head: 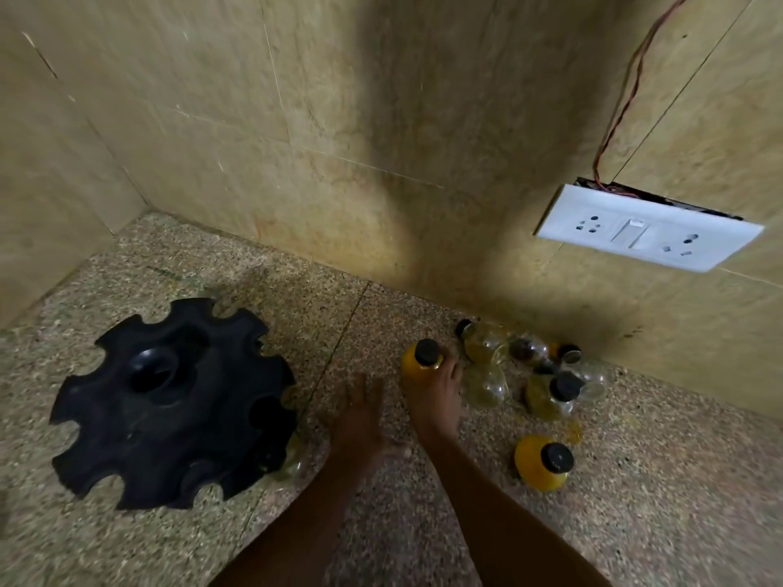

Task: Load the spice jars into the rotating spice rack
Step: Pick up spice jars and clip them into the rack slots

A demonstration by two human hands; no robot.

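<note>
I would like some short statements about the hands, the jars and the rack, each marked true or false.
1. The right hand grips a yellow-filled jar with a black cap. True.
2. The black notched plastic spice rack stands to the right of the jars. False: it is on the left, apart from the cluster of jars.
3. The left hand holds a jar. False: it is open, fingers spread over the speckled stone counter, holding nothing.
4. A white socket plate is on the wall above the jars. True.
5. Another yellow jar with a black cap stands alone, nearer the person than the cluster. True.
</note>
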